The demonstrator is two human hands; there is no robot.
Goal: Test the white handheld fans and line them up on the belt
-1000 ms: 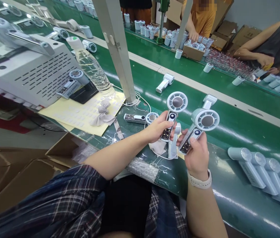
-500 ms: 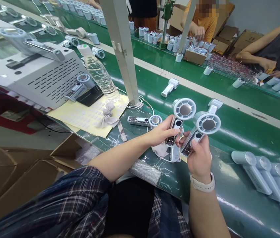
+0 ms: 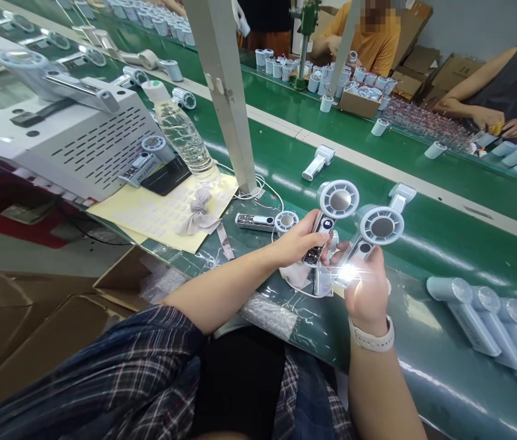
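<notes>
White light (image 3: 349, 273) flares from the lower handle of the right fan (image 3: 382, 226), where a circuit board showed half a second ago. The round display on the left fan (image 3: 340, 200) now glows with digits, perhaps 83, having been dark; the right fan's display is dark in both frames. The hands have scarcely moved. On the far side, loose pale cups (image 3: 380, 127) have slid a little to the left.

The bench's front edge runs just beyond the person's lap, with bubble wrap (image 3: 270, 315) lying along it. The metal post (image 3: 228, 98) rises left of the hands. Beyond the fans, green belt (image 3: 277, 143) stretches up to a pale rail (image 3: 354, 156), carrying two more fans, one of them near the right fan's head. A strip of green surface separates the right hand from a row of fans (image 3: 478, 318) farther right.

The left hand (image 3: 302, 239) grips the left fan's handle, thumb just below the display. The right hand (image 3: 368, 290) closes around the right fan's handle, its thumb beside the glare. Both fans are raised, heads very near each other; whether they touch, I cannot tell.
</notes>
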